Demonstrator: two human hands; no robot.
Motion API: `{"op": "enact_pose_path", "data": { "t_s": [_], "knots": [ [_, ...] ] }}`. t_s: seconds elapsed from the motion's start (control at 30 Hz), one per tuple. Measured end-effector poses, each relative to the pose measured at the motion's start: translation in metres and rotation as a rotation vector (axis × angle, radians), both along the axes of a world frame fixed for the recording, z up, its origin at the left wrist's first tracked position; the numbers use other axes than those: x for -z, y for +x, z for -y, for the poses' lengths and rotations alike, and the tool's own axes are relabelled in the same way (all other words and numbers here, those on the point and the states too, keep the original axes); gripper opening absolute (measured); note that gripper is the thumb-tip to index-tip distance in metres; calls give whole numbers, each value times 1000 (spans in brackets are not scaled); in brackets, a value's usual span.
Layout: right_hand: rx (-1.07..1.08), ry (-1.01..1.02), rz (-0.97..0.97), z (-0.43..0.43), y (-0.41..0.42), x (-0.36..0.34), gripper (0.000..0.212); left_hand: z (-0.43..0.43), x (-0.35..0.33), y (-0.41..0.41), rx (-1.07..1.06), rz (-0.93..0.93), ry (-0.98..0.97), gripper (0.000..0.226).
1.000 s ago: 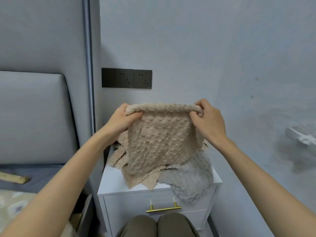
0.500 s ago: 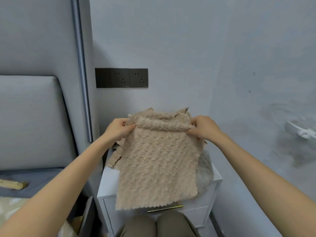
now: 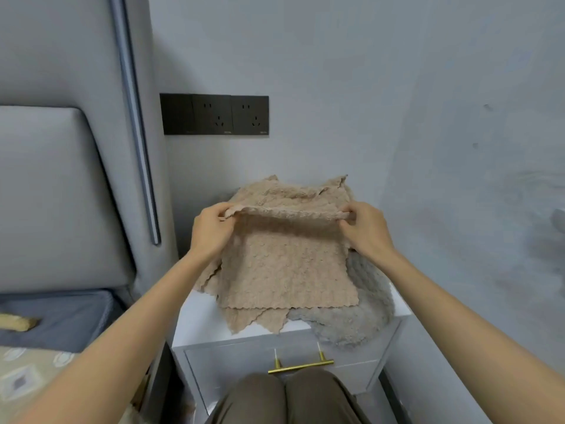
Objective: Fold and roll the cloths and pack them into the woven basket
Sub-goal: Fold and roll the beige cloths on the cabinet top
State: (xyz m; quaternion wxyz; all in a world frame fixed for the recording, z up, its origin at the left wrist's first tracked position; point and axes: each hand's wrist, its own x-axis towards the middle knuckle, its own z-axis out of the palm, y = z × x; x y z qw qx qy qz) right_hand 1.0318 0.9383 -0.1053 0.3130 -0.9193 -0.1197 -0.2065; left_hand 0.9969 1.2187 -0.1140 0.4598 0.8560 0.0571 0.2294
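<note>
Beige cloth (image 3: pixel 287 270) lowered | left hand (image 3: pixel 211 231), right hand (image 3: pixel 367 231): pinch grip on fold

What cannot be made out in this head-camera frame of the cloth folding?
Woven basket: nowhere in the head view, so its place is unknown.
Beige pile: covered by the held beige cloth, which the left hand and right hand pinch; count unclear.
Grey cloth: partly under the beige cloths, full shape hidden.
Nightstand front: lower part blocked by the knees.
</note>
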Motion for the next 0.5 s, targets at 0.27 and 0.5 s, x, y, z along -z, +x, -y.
{"op": "enact_pose_path", "data": {
  "t_s": [0.27,0.5],
  "knots": [
    [-59,-12,-41,4,-56,63,20,-9,50,-47,69,-40,-97,32],
    [-30,32,-131,9,-77,101,26,-10,72,-73,98,-24,-34,40]
  ]
}}
